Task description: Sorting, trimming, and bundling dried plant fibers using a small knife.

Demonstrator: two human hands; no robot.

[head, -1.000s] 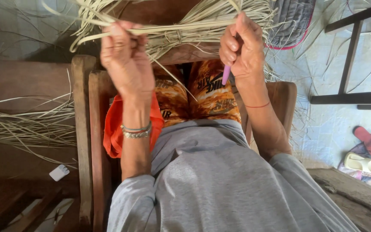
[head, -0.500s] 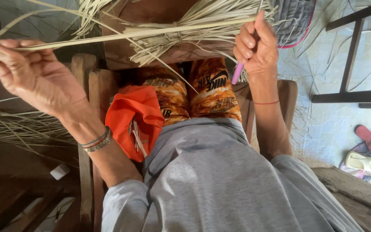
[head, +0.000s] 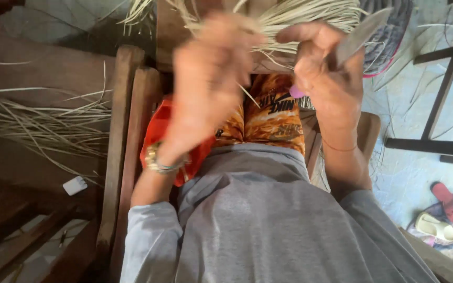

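I sit on a wooden chair (head: pixel 117 157) and look down at my lap. A bundle of pale straw strips (head: pixel 294 15) lies across the top of the view in front of me. My left hand (head: pixel 205 89), blurred by motion, is raised in front of the bundle with its fingers at the strips; its grip is unclear. My right hand (head: pixel 326 73) is shut on a small knife (head: pixel 360 34) with a grey blade and a pink handle end, right beside the strips. A bangle sits on my left wrist.
More loose straw strips (head: pixel 32 120) lie on the floor at the left. An orange cloth (head: pixel 155 141) hangs by my left leg. Dark metal furniture legs (head: pixel 436 141) stand at the right, with sandals (head: pixel 441 209) on the pale floor.
My left hand has swung back from the far left to the middle, in front of the bundle. My right hand has tilted so the knife blade points up and right.
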